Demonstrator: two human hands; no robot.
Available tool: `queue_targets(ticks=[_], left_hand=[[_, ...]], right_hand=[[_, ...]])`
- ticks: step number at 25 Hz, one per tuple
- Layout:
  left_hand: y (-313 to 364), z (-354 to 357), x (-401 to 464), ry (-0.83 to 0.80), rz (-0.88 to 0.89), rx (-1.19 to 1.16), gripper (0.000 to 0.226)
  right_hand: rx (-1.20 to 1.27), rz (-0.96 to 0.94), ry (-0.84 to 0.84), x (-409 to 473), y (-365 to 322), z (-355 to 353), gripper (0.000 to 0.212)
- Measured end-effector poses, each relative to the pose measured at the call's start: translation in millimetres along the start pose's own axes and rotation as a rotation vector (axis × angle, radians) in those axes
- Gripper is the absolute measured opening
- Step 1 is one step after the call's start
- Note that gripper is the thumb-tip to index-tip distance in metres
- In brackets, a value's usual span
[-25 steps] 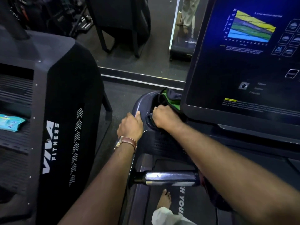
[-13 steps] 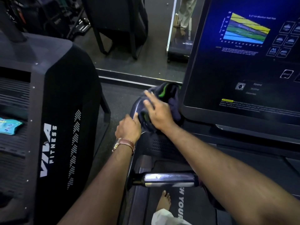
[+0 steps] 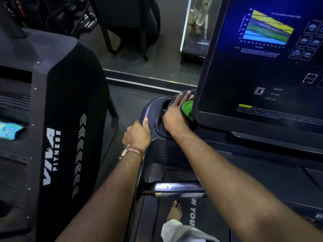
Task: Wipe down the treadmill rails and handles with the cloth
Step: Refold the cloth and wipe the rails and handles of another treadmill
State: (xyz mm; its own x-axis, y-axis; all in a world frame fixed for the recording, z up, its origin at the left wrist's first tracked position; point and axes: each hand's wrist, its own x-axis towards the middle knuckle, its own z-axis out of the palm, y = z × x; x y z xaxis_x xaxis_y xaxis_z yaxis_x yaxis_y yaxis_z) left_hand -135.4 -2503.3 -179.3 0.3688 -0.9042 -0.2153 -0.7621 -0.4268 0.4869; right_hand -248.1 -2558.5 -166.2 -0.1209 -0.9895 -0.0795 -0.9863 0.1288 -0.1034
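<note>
My right hand [image 3: 174,114] lies flat with straight fingers on a dark cloth with a green patch [image 3: 187,106], pressing it into the cup-holder recess at the left end of the treadmill console [image 3: 152,109], just beside the screen's lower left corner. My left hand [image 3: 138,133], wearing a brown-strap watch, grips the outer rim of that console end, thumb on top. A chrome handle bar [image 3: 174,188] crosses below my right forearm. Most of the cloth is hidden under my hand and behind the screen.
The lit console screen [image 3: 262,58] fills the upper right. A second black machine marked VIVA FITNESS [image 3: 52,154] stands close on the left with a blue packet [image 3: 8,130] on it. A bare foot [image 3: 174,210] stands on the belt. Gym floor and a mirror lie ahead.
My right hand opened from a fist on the cloth, spread its fingers, and slid the cloth forward and right toward the screen's corner. My left hand stayed on the console rim.
</note>
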Motion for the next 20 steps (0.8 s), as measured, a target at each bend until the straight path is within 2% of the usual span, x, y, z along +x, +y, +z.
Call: queue_targets(ticks=[3,4,5,7,9,11,14,15,18,20], left_hand=[[0.8,0.2,1.3,0.012,-0.009,-0.006,0.06],[0.7,0.8,1.2,0.014,-0.011,0.002,0.06],[0.8,1.2,0.5,0.015,-0.011,0.009,0.06],[1.8,0.7,-0.3,0.016,-0.012,0.013,0.059],[0.8,0.6,0.5,0.013,-0.019,0.009,0.06],[-1.5,0.1,0.8,0.001,-0.022,-0.011,0.061],[-6.6,0.6,-0.8,0.007,-0.016,-0.045,0.064],[-6.9,0.7,-0.8,0.014,-0.016,-0.047,0.064],[-2.8,0.4,0.3,0.024,-0.035,-0.023,0.062],[1.2,-0.5,-0.8,0.032,-0.039,-0.006,0.061]], right_hand=[[-0.019,-0.071,-0.098,-20.2,5.9,-2.5,0.038],[0.031,-0.152,-0.12,-23.2,11.5,-0.7,0.039],[0.064,-0.211,-0.074,-20.5,15.6,-0.2,0.044],[0.06,-0.26,-0.099,-11.8,27.8,7.5,0.054],[-0.042,-0.246,-0.225,-5.0,27.3,0.1,0.059],[-0.165,-0.195,-0.31,-9.5,18.8,-13.4,0.052],[-0.176,-0.271,-0.093,-22.2,7.2,-33.1,0.035],[-0.121,-0.243,-0.023,-23.1,6.2,-28.7,0.033],[0.27,-0.104,0.106,-41.9,-1.3,-3.9,0.04],[0.307,-0.221,0.103,-58.1,6.1,8.8,0.04]])
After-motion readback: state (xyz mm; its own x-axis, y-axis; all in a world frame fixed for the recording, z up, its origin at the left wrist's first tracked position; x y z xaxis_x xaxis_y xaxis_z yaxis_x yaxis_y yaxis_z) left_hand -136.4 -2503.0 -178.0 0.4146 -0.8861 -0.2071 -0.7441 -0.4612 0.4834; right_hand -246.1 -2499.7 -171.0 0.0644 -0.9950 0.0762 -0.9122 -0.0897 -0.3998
